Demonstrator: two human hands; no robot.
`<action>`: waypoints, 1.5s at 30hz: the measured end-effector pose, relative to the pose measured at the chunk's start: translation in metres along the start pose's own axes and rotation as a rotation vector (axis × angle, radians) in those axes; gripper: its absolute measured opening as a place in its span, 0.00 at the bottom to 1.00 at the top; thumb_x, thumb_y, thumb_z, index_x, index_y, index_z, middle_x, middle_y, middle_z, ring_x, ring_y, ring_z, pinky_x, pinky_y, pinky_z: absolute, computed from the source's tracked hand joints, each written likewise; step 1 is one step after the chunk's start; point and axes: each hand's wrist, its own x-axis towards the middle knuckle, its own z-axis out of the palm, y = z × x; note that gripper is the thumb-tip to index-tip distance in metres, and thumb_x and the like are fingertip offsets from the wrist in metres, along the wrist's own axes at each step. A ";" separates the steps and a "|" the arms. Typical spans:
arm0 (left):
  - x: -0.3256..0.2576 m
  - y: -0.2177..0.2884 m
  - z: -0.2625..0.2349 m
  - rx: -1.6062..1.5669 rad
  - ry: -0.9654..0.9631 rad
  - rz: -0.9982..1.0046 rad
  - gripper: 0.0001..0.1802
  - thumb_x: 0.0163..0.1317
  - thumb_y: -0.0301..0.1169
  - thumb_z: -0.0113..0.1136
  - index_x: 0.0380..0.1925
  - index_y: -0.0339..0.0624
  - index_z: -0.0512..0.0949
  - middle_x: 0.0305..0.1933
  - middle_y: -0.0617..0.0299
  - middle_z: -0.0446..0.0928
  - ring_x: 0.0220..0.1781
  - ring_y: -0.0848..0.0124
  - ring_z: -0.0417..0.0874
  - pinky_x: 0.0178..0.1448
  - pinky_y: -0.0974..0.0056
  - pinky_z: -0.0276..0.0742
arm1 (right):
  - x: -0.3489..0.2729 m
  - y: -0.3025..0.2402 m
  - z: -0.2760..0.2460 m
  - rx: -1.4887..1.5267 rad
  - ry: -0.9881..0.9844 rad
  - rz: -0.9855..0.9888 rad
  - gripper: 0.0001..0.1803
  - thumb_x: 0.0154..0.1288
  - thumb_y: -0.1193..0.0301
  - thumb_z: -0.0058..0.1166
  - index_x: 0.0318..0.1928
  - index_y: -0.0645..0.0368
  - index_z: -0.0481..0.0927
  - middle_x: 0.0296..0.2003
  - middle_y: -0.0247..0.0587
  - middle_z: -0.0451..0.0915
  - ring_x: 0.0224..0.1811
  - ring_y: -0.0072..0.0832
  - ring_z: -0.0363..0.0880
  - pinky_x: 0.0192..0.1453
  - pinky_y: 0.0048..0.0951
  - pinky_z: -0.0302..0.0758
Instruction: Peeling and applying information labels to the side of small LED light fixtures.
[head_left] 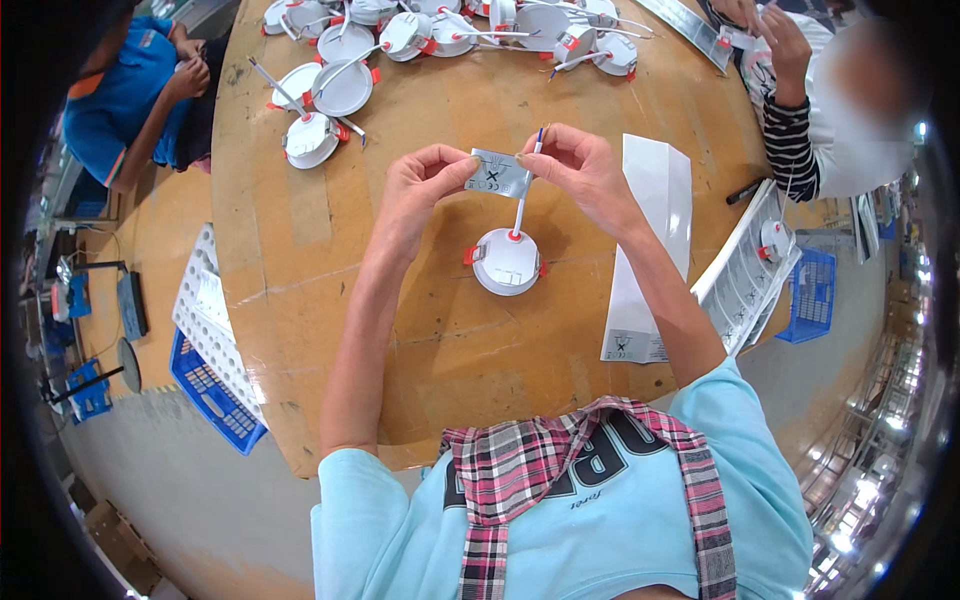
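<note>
Between my two hands a small silver sticker label [498, 172] with printed symbols is stretched out above the table. My left hand [425, 185] pinches its left edge between thumb and finger. At its right edge my right hand [580, 175] pinches it, close to the white cable of a lamp. That round white downlight [505, 262] lies on the table just below, with red clips at its sides and its cable rising behind the label. Right of it lies a white backing sheet [660, 200] with a label at its near end, partly hidden under my right forearm.
Several more downlights [405, 37] crowd the far part of the wooden table [300, 350]. On the right are a black marker [744, 191], a stack of label sheets [740, 270] and a blue basket [810, 295]. Co-workers sit at far left [125, 95] and far right [835, 110].
</note>
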 end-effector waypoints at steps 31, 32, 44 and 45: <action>0.004 -0.017 -0.001 -0.328 -0.024 -0.027 0.07 0.65 0.31 0.54 0.32 0.40 0.77 0.37 0.60 0.80 0.40 0.74 0.81 0.52 0.66 0.76 | -0.003 0.004 0.014 0.266 -0.050 0.013 0.12 0.62 0.73 0.53 0.44 0.61 0.67 0.34 0.35 0.69 0.27 0.24 0.80 0.31 0.23 0.78; 0.003 -0.016 0.000 -0.352 -0.030 -0.046 0.07 0.65 0.31 0.53 0.33 0.39 0.77 0.38 0.60 0.80 0.41 0.74 0.81 0.53 0.66 0.76 | -0.003 0.004 0.013 0.266 -0.049 0.013 0.12 0.62 0.73 0.53 0.44 0.61 0.67 0.34 0.35 0.69 0.27 0.24 0.80 0.31 0.23 0.78; 0.004 -0.026 0.003 -0.355 -0.043 -0.020 0.10 0.66 0.34 0.52 0.37 0.38 0.76 0.39 0.59 0.80 0.41 0.72 0.82 0.54 0.64 0.77 | -0.009 0.000 0.009 0.289 -0.060 0.013 0.12 0.63 0.74 0.53 0.45 0.61 0.68 0.30 0.36 0.73 0.26 0.24 0.79 0.31 0.23 0.77; 0.004 -0.027 0.004 -0.302 -0.030 0.019 0.11 0.67 0.35 0.51 0.37 0.37 0.76 0.39 0.59 0.80 0.41 0.72 0.82 0.54 0.64 0.77 | -0.009 0.000 0.011 0.273 -0.039 0.003 0.12 0.63 0.75 0.52 0.45 0.61 0.68 0.29 0.35 0.73 0.26 0.24 0.79 0.31 0.23 0.77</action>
